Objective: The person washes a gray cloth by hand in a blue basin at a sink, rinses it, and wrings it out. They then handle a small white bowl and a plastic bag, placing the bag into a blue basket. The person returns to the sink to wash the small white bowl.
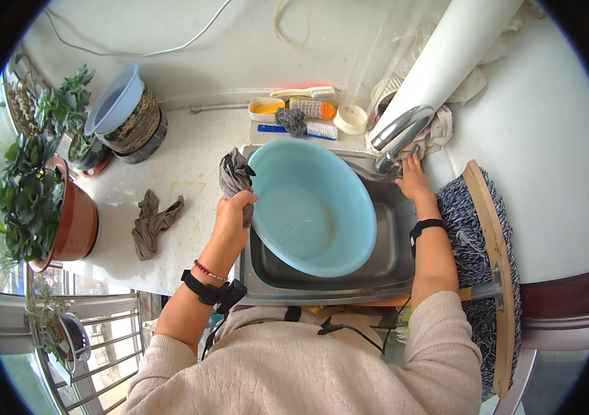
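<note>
My left hand [231, 220] is closed round a bunched grey-brown sock [234, 173] with a dark patch, held over the left rim of the blue basin [308, 214]. A similar crumpled sock [151, 225] lies on the counter to the left. My right hand [415, 181] has its fingers stretched out at the faucet [395, 155], touching or close to its base; the exact contact is unclear. The basin sits tilted in the steel sink [398, 235] and looks to hold a little water, with no stream visible from the spout.
Brushes, a steel scourer [291, 122] and a soap dish [267, 107] stand behind the basin. A white pipe [440, 62] rises at the back right. A mop head [474, 228] stands right of the sink. Potted plants [73, 214] line the left.
</note>
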`<state>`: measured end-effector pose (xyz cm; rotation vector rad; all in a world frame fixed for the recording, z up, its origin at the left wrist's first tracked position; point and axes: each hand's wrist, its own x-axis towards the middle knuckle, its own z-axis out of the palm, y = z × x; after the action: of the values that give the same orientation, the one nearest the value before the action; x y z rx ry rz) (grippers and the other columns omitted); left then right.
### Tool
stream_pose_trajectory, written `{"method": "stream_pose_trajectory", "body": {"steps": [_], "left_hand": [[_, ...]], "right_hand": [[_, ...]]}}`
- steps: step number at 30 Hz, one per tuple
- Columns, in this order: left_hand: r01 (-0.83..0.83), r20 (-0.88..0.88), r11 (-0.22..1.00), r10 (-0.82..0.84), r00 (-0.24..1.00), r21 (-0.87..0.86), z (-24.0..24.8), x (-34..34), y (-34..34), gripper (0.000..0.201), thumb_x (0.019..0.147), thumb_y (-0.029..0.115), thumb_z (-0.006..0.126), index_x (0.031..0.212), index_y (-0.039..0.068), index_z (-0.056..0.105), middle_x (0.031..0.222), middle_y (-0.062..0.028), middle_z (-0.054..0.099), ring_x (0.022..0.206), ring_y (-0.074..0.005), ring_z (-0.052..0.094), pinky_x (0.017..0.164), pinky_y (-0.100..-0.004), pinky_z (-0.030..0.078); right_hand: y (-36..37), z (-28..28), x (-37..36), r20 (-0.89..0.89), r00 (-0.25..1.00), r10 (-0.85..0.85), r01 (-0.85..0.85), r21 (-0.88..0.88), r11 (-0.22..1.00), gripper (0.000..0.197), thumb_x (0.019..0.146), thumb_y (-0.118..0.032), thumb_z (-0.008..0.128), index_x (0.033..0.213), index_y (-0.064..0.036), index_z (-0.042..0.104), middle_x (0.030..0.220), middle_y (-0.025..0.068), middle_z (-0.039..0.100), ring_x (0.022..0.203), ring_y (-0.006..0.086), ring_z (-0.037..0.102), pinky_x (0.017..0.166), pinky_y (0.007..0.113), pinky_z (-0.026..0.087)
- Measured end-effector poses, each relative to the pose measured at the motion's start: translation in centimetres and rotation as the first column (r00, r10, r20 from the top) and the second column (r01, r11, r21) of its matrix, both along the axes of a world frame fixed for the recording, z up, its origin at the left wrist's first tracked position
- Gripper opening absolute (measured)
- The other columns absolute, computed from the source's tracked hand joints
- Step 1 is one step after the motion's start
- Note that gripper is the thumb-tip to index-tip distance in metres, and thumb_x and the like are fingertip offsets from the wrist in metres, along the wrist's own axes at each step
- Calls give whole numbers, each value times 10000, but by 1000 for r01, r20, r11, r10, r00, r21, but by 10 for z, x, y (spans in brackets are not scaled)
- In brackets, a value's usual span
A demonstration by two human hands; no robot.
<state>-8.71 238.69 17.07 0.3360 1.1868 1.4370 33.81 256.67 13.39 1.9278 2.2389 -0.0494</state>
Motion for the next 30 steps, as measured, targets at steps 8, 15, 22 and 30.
{"method": "stream_pose_trajectory", "body": {"steps": [8,15,22,30], "left_hand": [[149,-289,989,-147,946,-17,24,18,-3,165,748,45,639,910,20,618,802,5,582,707,-147,543,638,-309,442],[619,-964,745,253,83,249,58,65,-36,238,589,23,720,790,66,600,759,-88,523,686,-306,567,587,-394,463],[720,-891,643,447,-78,260,59,68,-45,170,591,41,640,743,101,592,696,-55,448,632,-246,517,535,-358,400],[165,-649,968,-4,761,187,19,30,-4,176,738,-56,626,906,-4,613,843,-9,628,749,-102,544,687,-264,457]], "right_hand": [[17,-2,21,-245,967,70,-26,177,984,598,859,-184,670,1381,3,447,1499,138,377,1400,327,317,1129,400,327],[15,-14,20,-427,903,38,47,186,981,623,825,-172,697,1372,-6,448,1513,182,316,1330,416,386,1085,437,370],[18,-7,12,-247,967,66,22,339,940,637,862,-189,668,1422,-49,398,1541,138,294,1369,353,366,1087,418,378],[34,-8,18,-38,997,-72,77,157,985,584,914,-219,607,1412,10,407,1573,132,257,1392,315,354,1073,421,400]]}}
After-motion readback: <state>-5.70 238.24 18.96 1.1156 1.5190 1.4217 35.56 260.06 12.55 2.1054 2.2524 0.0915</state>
